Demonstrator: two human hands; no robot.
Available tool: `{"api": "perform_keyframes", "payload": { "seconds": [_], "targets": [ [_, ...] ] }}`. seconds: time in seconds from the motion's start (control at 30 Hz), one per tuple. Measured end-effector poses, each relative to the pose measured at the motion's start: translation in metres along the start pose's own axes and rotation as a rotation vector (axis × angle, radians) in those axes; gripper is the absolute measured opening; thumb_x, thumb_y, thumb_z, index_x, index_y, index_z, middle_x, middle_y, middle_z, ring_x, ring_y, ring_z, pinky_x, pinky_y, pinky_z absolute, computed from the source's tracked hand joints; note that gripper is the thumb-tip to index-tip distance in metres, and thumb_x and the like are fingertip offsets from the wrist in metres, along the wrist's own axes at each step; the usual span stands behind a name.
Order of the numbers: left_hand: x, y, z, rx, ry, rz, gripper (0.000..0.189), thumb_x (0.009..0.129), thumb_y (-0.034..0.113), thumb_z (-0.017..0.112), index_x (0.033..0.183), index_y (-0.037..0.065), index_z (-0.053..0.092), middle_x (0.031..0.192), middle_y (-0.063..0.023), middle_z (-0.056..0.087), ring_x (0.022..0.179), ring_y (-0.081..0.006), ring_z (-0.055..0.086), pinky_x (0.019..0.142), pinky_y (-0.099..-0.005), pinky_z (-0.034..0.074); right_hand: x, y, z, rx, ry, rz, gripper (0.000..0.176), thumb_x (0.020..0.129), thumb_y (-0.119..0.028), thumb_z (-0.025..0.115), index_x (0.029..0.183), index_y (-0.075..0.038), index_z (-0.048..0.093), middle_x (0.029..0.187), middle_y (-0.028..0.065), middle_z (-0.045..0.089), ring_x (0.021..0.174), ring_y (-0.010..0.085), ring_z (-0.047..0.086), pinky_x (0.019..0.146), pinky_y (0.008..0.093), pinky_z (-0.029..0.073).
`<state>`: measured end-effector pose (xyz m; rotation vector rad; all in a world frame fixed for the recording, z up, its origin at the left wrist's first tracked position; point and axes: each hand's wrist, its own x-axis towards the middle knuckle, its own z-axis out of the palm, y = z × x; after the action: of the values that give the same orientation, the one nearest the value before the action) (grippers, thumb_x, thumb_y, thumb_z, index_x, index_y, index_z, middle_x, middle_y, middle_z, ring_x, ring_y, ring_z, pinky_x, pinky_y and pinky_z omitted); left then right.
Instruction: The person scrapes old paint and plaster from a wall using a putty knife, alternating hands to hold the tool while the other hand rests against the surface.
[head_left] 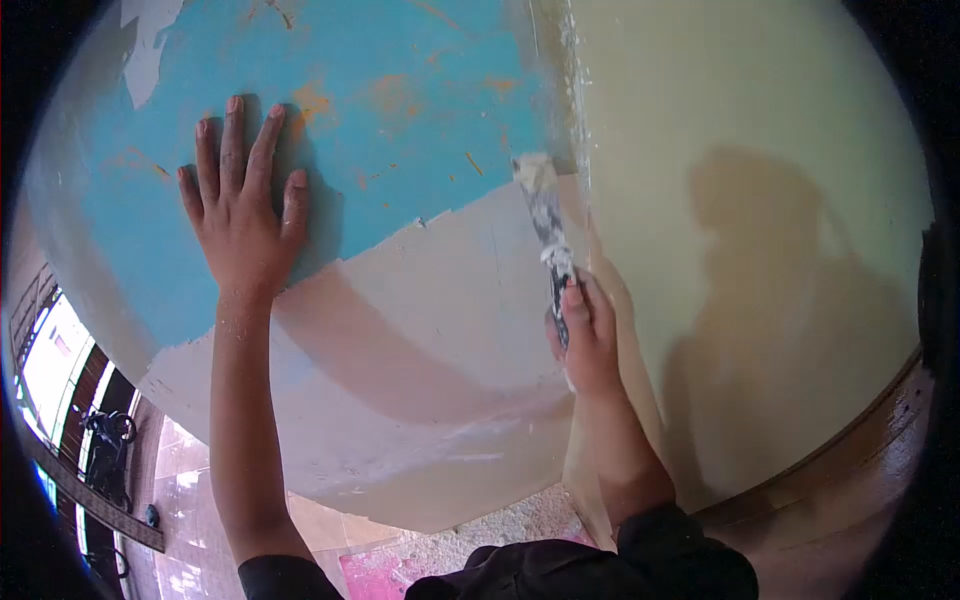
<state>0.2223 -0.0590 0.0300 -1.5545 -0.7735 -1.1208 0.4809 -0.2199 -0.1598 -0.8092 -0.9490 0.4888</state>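
Observation:
My left hand (pixel 245 215) lies flat with its fingers spread on the blue painted part of the wall (pixel 400 130). My right hand (pixel 585 325) is closed round the handle of a putty knife (pixel 548 215). White paste covers the blade, which points up at the wall near the inner corner. Below the ragged edge of the blue paint, the wall has a pale, scraped-looking surface (pixel 420 330).
A yellowish wall (pixel 800 130) with a shadow on it meets the blue wall at the corner. White crumbs (pixel 500 525) and a pink sheet (pixel 370 575) lie on the floor below. A motorcycle (pixel 108 450) stands at the far left beyond a tiled floor.

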Motion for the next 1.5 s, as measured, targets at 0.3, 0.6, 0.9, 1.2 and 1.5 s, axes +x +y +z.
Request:
{"api": "perform_keyframes", "payload": {
  "seconds": [0.3, 0.6, 0.9, 1.2, 1.5],
  "targets": [
    [0.002, 0.000, 0.000, -0.002, -0.011, -0.007, 0.057, 0.097, 0.042, 0.054, 0.153, 0.038, 0.043, 0.166, 0.0025, 0.029, 0.155, -0.0300, 0.020, 0.124, -0.0597, 0.011, -0.006, 0.012, -0.009, -0.125, 0.013, 0.077, 0.038, 0.108, -0.039, 0.049, 0.116, -0.002, 0.056, 0.080, -0.0021, 0.048, 0.065, 0.0060, 0.048, 0.057, 0.0243, 0.042],
    [0.001, -0.001, -0.003, 0.005, -0.005, -0.008, 0.056, 0.100, 0.042, 0.050, 0.155, 0.035, 0.041, 0.167, 0.0029, 0.027, 0.156, -0.0265, 0.018, 0.125, -0.0569, 0.009, 0.028, -0.043, 0.002, 0.017, 0.087, 0.030, 0.031, 0.107, -0.039, 0.051, 0.104, -0.009, 0.057, 0.072, -0.0043, 0.050, 0.056, 0.0043, 0.044, 0.047, 0.0213, 0.035],
    [0.000, 0.000, 0.000, 0.010, -0.009, -0.005, 0.054, 0.101, 0.046, 0.050, 0.154, 0.037, 0.042, 0.166, 0.0035, 0.029, 0.156, -0.0263, 0.019, 0.126, -0.0566, 0.009, 0.024, 0.011, -0.014, -0.002, 0.143, 0.163, 0.035, 0.106, -0.042, 0.053, 0.118, -0.010, 0.058, 0.074, -0.0046, 0.049, 0.058, 0.0041, 0.048, 0.044, 0.0210, 0.032],
    [0.000, 0.000, -0.003, -0.008, -0.015, -0.020, 0.056, 0.100, 0.046, 0.051, 0.154, 0.037, 0.041, 0.167, 0.0035, 0.028, 0.156, -0.0267, 0.019, 0.125, -0.0570, 0.008, 0.031, -0.023, 0.002, -0.042, 0.044, -0.133, 0.039, 0.106, -0.035, 0.051, 0.132, -0.006, 0.052, 0.090, -0.0017, 0.055, 0.075, 0.0058, 0.050, 0.060, 0.0223, 0.042],
    [-0.002, -0.001, -0.003, -0.018, -0.014, -0.015, 0.056, 0.099, 0.045, 0.053, 0.153, 0.037, 0.042, 0.167, 0.0032, 0.029, 0.156, -0.0270, 0.019, 0.126, -0.0562, 0.008, 0.040, -0.005, 0.020, -0.719, 0.059, -0.651, 0.038, 0.097, -0.011, 0.062, 0.132, 0.000, 0.055, 0.110, 0.0182, 0.063, 0.097, 0.0327, 0.062, 0.084, 0.0420, 0.051]
  ]
}}
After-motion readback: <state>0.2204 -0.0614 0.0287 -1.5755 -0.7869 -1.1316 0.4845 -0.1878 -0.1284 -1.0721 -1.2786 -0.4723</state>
